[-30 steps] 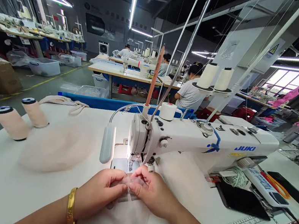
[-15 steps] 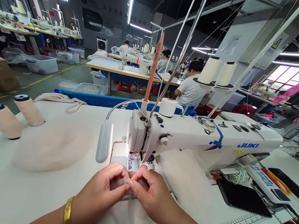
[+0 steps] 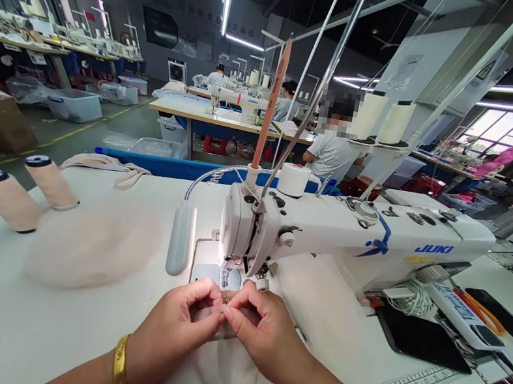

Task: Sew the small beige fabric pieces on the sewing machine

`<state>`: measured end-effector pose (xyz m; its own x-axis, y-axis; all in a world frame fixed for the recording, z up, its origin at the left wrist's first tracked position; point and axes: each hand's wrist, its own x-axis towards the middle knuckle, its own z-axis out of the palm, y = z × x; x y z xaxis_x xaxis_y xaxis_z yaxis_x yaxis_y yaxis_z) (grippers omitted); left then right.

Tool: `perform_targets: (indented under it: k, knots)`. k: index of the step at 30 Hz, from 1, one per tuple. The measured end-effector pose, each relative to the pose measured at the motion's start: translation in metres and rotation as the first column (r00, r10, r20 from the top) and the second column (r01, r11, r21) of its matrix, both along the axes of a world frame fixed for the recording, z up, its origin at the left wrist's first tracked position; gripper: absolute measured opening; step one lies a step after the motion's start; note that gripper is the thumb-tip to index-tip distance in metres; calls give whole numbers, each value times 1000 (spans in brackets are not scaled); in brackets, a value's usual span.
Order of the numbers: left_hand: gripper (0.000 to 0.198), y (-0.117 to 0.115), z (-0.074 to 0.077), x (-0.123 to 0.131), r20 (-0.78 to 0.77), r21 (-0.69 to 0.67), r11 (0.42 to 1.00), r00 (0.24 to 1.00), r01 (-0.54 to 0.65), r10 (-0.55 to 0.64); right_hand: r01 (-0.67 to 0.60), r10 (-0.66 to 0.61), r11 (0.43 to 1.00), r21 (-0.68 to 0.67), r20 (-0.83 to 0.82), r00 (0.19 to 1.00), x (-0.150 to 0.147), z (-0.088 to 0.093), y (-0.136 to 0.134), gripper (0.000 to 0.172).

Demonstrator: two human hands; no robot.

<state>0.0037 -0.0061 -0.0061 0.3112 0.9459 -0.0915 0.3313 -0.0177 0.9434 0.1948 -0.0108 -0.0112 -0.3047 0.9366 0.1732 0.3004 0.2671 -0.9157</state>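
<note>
"What are you holding?"

"Thin, pale cloth (image 3: 225, 368). My left grip (image 3: 182, 318) and my right grip (image 3: 268, 333) both pinch it, close together."

"Where is it?"

"Right in front of the white sewing machine (image 3: 329, 228)."

"What else is there?"

"Two peach thread spools (image 3: 9, 203) are left of the machine, and an orange pencil (image 3: 271, 108) stands on top of it."

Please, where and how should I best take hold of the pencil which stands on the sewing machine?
Probably pinch the pencil at mid-shaft, coming from the left: it stands nearly upright, point up, its lower end in a white holder on the sewing machine, and a metal rod rises on its right.
</note>
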Motion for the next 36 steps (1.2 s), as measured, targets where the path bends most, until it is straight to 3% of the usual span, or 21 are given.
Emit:
perform_targets:
  k: [5, 19, 26, 36]
  knots:
    - [27, 0, -2, 0, 58, 47, 999, 998, -6, 3, -14, 14, 1000, 1, -18, 1000, 1, 0, 0, 14]
    - [30, 3, -3, 0, 41, -77, 997, 999, 0, 3, -4, 3, 999, 46, 14, 1000, 1, -2, -1, 14]
    - [30, 2, -3, 0, 94, 1, 1000, 996, 3, -3, -4, 4, 1000, 29, 20, 1000, 1, -3, 0, 14]
    - [27, 2, -1, 0, 41, -121, 993, 999, 15, -10, 0, 0, 1000, 2, 72, 997, -1, 1, -1, 10]
